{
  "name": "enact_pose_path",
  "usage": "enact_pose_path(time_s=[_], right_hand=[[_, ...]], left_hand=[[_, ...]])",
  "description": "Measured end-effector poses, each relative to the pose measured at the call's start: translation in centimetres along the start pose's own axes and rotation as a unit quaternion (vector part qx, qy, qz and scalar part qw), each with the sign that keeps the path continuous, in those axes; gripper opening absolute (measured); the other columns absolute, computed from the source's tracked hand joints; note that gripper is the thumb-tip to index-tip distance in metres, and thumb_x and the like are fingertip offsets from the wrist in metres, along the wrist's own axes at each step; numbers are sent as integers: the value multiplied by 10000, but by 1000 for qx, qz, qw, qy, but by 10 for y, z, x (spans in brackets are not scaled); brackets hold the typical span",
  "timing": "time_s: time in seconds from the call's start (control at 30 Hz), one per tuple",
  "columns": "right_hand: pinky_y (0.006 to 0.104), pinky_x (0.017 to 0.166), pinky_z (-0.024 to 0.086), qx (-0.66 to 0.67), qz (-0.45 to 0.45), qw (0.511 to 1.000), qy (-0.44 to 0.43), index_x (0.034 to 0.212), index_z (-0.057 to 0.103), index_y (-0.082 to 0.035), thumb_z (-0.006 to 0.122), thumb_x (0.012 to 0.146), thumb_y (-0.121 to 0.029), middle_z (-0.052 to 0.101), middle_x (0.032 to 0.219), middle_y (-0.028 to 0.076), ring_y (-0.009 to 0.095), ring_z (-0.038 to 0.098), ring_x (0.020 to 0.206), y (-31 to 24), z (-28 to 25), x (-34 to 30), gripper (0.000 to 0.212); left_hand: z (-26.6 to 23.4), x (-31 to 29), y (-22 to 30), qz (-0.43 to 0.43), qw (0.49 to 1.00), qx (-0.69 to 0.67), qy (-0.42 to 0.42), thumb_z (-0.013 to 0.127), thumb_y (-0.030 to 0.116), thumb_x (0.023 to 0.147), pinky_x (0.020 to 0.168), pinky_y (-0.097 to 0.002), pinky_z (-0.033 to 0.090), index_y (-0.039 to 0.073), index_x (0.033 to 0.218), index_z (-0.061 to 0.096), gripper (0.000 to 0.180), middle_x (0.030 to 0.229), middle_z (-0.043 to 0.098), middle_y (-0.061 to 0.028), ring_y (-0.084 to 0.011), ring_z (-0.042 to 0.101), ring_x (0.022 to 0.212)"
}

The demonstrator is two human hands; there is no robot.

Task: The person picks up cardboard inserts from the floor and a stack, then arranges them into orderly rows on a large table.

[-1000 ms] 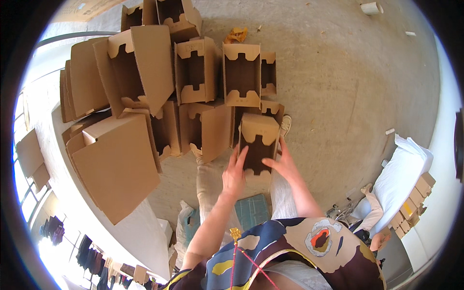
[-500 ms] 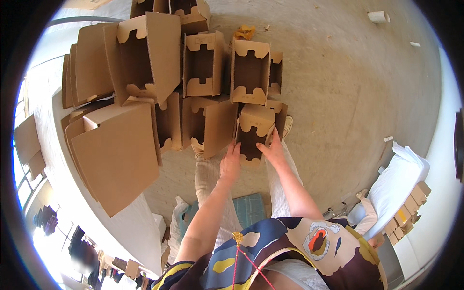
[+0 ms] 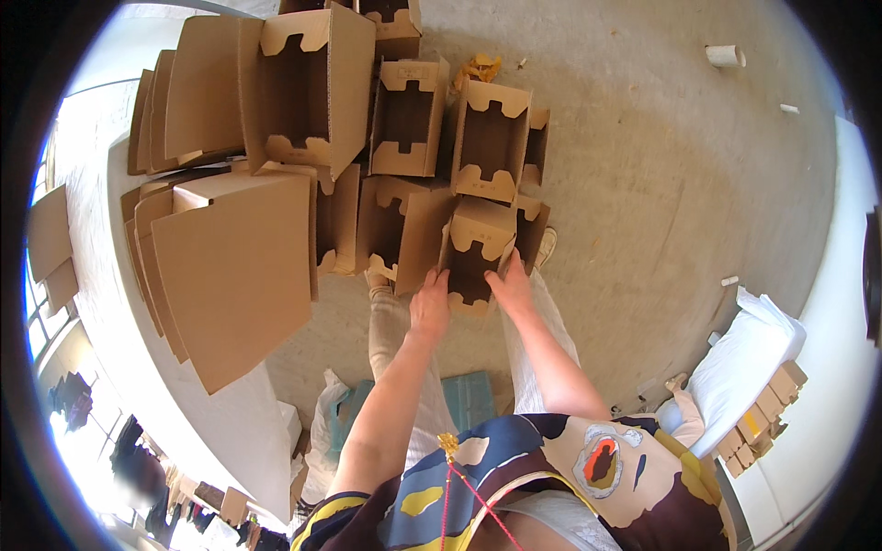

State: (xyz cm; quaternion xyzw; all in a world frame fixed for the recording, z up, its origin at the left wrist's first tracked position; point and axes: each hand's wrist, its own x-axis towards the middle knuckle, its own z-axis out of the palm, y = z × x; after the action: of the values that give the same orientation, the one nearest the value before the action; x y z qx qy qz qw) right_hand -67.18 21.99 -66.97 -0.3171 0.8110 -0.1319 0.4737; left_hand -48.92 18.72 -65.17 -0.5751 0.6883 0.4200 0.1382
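Observation:
A small open cardboard box [image 3: 484, 220] with notched end flaps is between my two hands, in front of my legs. My left hand [image 3: 428, 307] lies along its left side, fingers pointing away from me. On its right side my right hand [image 3: 512, 286] grips the edge, with the thumb at the opening. The dark inside of the box faces up at me. Close behind its right side is another box [image 3: 532, 220], partly covered. A tilted cardboard panel of an open box [image 3: 427, 225] stands just left of it.
Several open boxes stand in rows ahead, including a narrow one [image 3: 497, 174] and a larger one [image 3: 351, 92]. Big cardboard panels [image 3: 234, 285] lean at the left over a white surface [image 3: 216, 432]. Crumpled yellow material [image 3: 480, 70] and a white tube [image 3: 725, 56] lie on the floor.
The view has turned slightly, so the rows of boxes sit further right in it. My hands keep hold of the box, which has shifted a little left relative to its neighbours.

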Motion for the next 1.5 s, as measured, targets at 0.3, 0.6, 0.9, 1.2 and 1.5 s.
enact_pose_path(time_s=[0.3,0.6,0.9,1.2,1.5], right_hand=[[479,966,453,16,101,993,-53,1421,292,72,532,851,-196,520,1274,322,440,544,1143,4,4,15,674],[434,758,590,3,49,999,-17,1468,276,-15,697,825,-486,561,1310,219,357,656,1019,-5,13,54,901],[417,845,531,94,122,987,-39,1487,284,-16,732,801,-507,426,1461,192,310,510,1242,8,-24,-4,955],[324,521,511,99,165,978,-79,972,633,-28,657,881,-165,641,821,71,165,617,684,-9,10,-113,167],[299,630,561,104,-7,978,-184,1285,551,26,648,914,-125,693,1049,114,172,673,806,-195,59,-186,412]], left_hand=[[-11,9,9,-4,1000,16,-6,581,-7,819,814,-456,551,69,1264,551,453,1294,523,-116,-363,651,961],[-17,25,6,48,996,7,73,574,-64,790,892,-434,536,131,1339,512,585,1534,297,-68,-347,557,1135],[-51,-87,-61,91,992,-46,70,597,15,793,887,-436,534,125,1229,572,451,1354,496,-102,-346,562,1116],[-203,-204,-176,68,997,43,4,538,59,835,852,-436,530,65,1151,591,321,1139,606,-125,-340,601,1059],[-250,-301,-252,-25,989,-71,130,527,105,841,852,-457,527,96,1163,620,335,1096,631,-150,-341,631,1031]])
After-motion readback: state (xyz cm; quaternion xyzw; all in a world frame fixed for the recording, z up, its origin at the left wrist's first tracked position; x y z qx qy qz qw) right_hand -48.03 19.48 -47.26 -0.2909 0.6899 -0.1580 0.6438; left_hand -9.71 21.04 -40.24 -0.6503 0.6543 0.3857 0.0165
